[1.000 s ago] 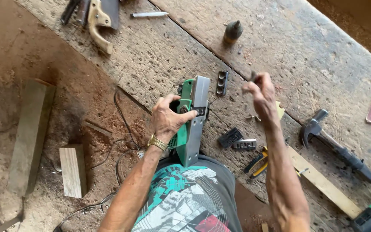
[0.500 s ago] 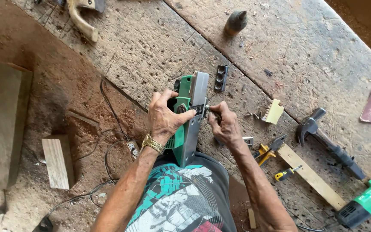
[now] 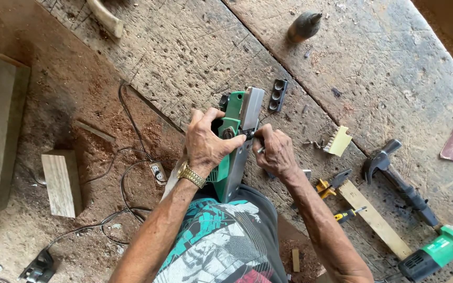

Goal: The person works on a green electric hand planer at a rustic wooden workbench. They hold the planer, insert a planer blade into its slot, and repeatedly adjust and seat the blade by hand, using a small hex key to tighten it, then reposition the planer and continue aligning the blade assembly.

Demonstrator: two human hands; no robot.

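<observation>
While the person's patterned shirt (image 3: 221, 246) fills the bottom edge of the view, both forearms reach up from it to a green and grey electric planer (image 3: 237, 141) that lies tipped on its side on the worn wooden bench (image 3: 384, 68), its near end just above the lap. With a gold watch (image 3: 191, 174) at its wrist, the left hand (image 3: 208, 141) wraps over the planer's green body, fingers curled tight around it and thumb across the top. Against the planer's grey sole, the right hand (image 3: 274, 152) has its fingers bunched and pinched on something small at the side of the tool; what they pinch is too small to tell.

To the right of the hands, near the bench edge, lie a yellow-handled tool (image 3: 327, 187), a small screwdriver (image 3: 348, 214) and a flat wooden strip (image 3: 376, 219). Further right sit a dark hammer (image 3: 394, 175) and, at the corner of the view, a green power tool (image 3: 439, 250). A pale yellow brush block (image 3: 338, 141) lies just beyond the right hand, and a small black plate with holes (image 3: 277, 95) sits beside the planer's far end.

On the sawdust floor to the left, a wood block (image 3: 61, 183) lies among loose black cable (image 3: 127, 178). Farthest off, a dark cone-shaped object (image 3: 303, 26) lies on the bench near the top
</observation>
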